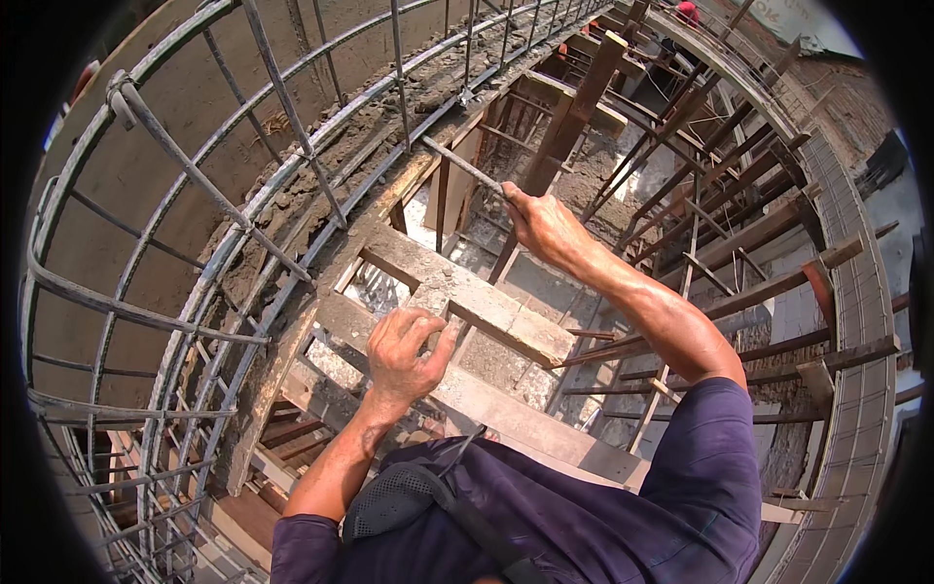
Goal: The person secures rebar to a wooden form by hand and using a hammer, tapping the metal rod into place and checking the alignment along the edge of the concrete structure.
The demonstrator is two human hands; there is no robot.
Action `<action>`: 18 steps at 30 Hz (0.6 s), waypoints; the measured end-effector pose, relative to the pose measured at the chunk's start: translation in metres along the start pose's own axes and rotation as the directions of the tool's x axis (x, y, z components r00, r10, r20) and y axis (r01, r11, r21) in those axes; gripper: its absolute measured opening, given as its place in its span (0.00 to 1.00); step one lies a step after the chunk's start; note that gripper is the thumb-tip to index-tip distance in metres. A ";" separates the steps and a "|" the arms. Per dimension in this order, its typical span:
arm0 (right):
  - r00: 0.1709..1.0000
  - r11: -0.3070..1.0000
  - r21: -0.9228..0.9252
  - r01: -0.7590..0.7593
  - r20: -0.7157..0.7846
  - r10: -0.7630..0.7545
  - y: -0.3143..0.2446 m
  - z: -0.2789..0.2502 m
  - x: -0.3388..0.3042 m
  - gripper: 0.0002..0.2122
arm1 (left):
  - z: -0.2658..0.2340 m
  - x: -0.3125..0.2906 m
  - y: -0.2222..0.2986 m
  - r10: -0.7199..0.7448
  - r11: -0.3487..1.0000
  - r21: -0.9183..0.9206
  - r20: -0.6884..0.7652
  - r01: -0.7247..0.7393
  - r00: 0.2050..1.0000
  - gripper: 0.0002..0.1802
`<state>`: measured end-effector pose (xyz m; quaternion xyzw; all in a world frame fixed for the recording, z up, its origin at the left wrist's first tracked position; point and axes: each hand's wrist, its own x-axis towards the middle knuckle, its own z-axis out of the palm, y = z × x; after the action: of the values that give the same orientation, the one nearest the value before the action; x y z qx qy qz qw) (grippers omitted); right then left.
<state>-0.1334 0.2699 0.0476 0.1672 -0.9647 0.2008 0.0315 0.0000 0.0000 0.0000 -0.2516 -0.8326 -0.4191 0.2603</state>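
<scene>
My right hand [543, 226] is closed around a thin grey metal bar [462, 164]. The bar's far end meets the curved rebar cage [306, 156] by the edge of the formwork. My left hand [407, 352] is bent over a cement-smeared timber board [511, 326], thumb apart from the curled fingers, with nothing visible in its grasp. Whether it rests on the wood or hovers just above, I cannot tell. A small wire tie [466, 96] clings to the cage beyond the bar's end.
Rough wet concrete [268, 190] lies inside the cage on the left. Timber props and beams [584, 107] cross the deep space ahead and to the right. A curved formwork rim [861, 292] with mesh runs along the far right. Another person in red headgear [688, 12] is far off.
</scene>
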 end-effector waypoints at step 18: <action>0.941 0.971 -0.059 -0.233 -0.264 0.210 0.109 -0.032 0.094 0.11 | 0.000 0.013 0.000 0.073 0.997 -0.019 0.023 -0.073 0.997 0.07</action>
<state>-0.2590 0.3473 0.0480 0.0285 -0.9732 0.1797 0.1404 -0.0093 0.0020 0.0081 -0.2892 -0.8220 -0.4139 0.2633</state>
